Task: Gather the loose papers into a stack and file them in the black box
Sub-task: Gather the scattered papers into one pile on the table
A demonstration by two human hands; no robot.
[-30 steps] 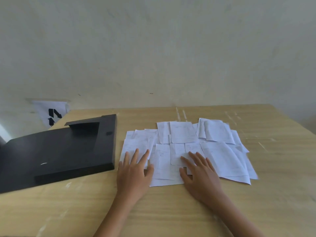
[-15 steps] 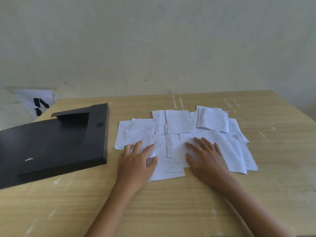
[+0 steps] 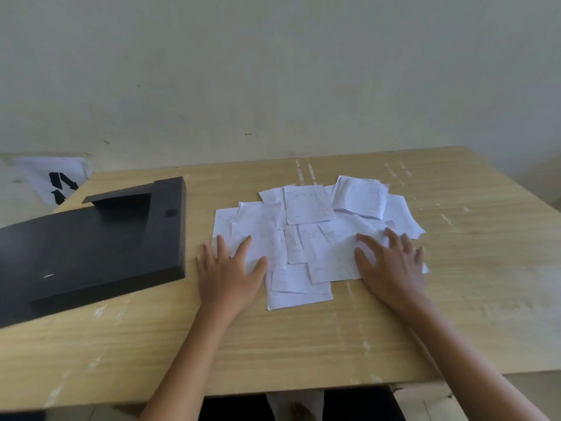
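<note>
Several loose white papers point(image 3: 306, 235) lie overlapping in a spread at the middle of the wooden table point(image 3: 303, 344). My left hand point(image 3: 229, 273) lies flat, fingers apart, on the left edge of the spread. My right hand point(image 3: 391, 265) lies flat, fingers apart, on the right side of the papers, which bunch up under its fingers. The black box point(image 3: 91, 247) lies flat on the table to the left of the papers, about a hand's width from my left hand, with a recessed notch at its far end.
A pale wall stands right behind the table's far edge. A white sheet with black arrow marks point(image 3: 57, 182) sits off the table at the far left. The table's near edge runs below my forearms, with dark space under it.
My right hand has slid to the right across the papers and my left hand to the left edge. The sheets on the right have been pushed inward. The view has tilted down.
</note>
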